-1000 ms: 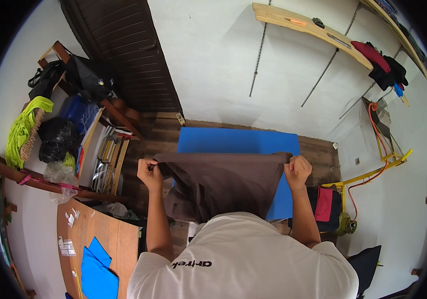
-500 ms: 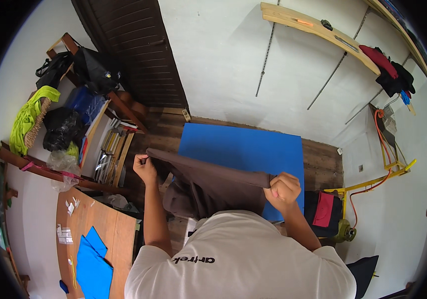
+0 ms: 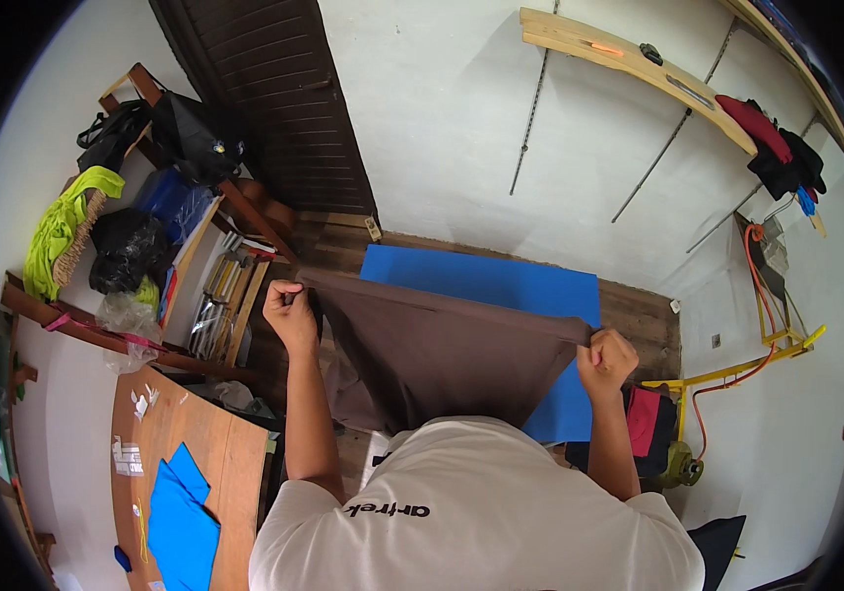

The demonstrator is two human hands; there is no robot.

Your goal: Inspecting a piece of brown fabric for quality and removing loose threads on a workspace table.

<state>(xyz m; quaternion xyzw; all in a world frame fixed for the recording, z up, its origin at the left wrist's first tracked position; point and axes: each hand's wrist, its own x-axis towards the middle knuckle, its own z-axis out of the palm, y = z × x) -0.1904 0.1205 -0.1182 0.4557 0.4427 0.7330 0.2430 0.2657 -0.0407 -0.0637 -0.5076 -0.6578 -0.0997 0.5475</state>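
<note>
Left hand [image 3: 290, 315], right hand [image 3: 607, 360] clenched on brown cloth [image 3: 456, 345], edge stretched between (blue panel [image 3: 501, 273] partly hidden behind).

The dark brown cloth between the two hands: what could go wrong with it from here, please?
The dark brown cloth is pinched only near the ends of its upper edge, by the left hand and the right hand; if either grip slips, that side could drop.

Its lower left part hangs in loose folds, which might bunch or crease.

Those folds also show beyond the left edge of the blue flat surface, so they could miss it if lowered there.
</note>
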